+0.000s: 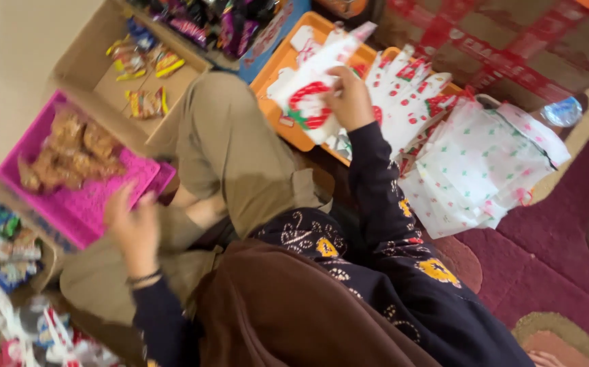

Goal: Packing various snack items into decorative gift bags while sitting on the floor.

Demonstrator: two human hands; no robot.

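While our right hand (pixel 350 102) pinches a white strawberry-print bag (pixel 311 95) over the orange tray (pixel 275 68) at 12 o'clock, we keep it lifted off the stack. Our left hand (pixel 133 228) hovers loose and empty beside the pink tray (pixel 83 207) of wrapped snacks (pixel 70 149) at 9 o'clock.

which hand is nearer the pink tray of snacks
Left. The left hand hovers at the near edge of the pink tray; the right hand is far across, holding a white and red bag.
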